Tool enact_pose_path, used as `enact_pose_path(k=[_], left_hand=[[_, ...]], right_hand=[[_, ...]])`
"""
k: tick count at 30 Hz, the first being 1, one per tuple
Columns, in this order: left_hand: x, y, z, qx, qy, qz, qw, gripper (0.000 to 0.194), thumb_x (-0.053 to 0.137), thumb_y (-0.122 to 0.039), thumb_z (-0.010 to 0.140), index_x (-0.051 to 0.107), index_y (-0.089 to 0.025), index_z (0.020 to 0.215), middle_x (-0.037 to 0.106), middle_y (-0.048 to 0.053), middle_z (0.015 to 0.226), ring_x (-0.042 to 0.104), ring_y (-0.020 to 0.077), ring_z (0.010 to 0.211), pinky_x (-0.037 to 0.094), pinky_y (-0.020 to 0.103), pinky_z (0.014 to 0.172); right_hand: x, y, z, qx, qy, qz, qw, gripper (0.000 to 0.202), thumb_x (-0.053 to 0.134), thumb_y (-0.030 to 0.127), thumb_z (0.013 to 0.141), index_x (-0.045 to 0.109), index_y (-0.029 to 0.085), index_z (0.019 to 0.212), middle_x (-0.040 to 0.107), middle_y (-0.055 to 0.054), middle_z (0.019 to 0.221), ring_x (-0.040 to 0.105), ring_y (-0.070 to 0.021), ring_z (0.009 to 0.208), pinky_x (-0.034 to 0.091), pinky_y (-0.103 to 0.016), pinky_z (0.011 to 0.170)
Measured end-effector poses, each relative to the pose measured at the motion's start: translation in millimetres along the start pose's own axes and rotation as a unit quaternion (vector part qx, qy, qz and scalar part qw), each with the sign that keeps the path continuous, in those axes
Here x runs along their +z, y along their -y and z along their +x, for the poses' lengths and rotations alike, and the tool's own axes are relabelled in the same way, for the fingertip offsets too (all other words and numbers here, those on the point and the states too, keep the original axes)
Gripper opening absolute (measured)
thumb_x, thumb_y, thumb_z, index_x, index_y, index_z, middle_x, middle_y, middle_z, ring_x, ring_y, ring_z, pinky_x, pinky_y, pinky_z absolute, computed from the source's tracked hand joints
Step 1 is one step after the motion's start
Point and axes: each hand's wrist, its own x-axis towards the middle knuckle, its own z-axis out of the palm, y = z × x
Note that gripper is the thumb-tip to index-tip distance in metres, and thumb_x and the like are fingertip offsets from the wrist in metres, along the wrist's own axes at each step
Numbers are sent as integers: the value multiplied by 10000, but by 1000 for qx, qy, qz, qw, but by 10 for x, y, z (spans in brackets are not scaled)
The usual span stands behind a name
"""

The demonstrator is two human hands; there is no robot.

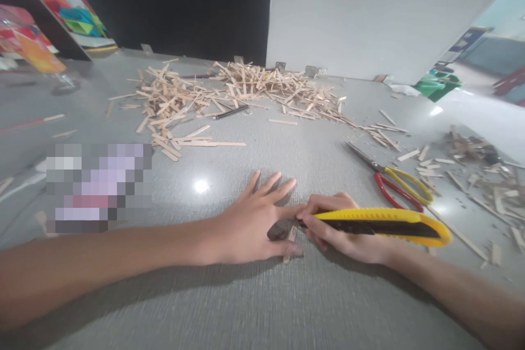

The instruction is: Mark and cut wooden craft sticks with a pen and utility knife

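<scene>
Flat on the grey table (254,306) lies a short wooden stick (292,235), tilted slightly. My left hand (250,224) rests on it, thumb near its lower end and index finger near its upper end, the other fingers spread on the table. In my right hand (332,224) is a yellow and black utility knife (385,223), gripped near its front end. The knife's tip is close to the stick's upper end and my left index fingertip; the blade itself is too small to make out.
Piles of wooden sticks (262,85) lie at the back. Scissors (400,180) with red and yellow handles are at right, beside wood scraps (500,191). A pixelated object (106,186) lies left, a bottle (36,49) beyond it. A black pen-like tool (231,112) lies near the pile.
</scene>
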Motion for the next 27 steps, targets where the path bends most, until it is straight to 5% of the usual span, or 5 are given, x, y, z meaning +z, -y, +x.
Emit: enact_pose_path(k=[13, 21, 27], left_hand=[[-40, -29, 5, -6, 9, -8, 1000, 692, 650, -695, 924, 476, -461, 1552, 220, 51, 1746, 68, 454, 1604, 39, 787, 1223], [-69, -66, 19, -22, 22, 6, 1000, 659, 684, -657, 921, 519, -455, 1525, 220, 53, 1746, 61, 451, 1602, 21, 786, 1224], [-73, -64, 7, -23, 28, 17, 999, 685, 620, -707, 935, 472, -457, 1555, 198, 73, 1749, 32, 435, 1604, 28, 780, 1226]], right_hand=[[-37, 9, 37, -145, 37, -75, 986, 211, 528, 304, 1064, 668, 188, 955, 606, 28, 732, 511, -107, 591, 415, -254, 580], [-20, -3, 40, -117, 8, -63, 991, 330, 535, 329, 1058, 536, 210, 750, 457, 75, 626, 421, -88, 531, 340, -260, 537], [-1, 9, 28, -93, -6, -49, 994, 340, 530, 357, 1057, 515, 226, 743, 531, 77, 606, 472, -91, 519, 389, -266, 585]])
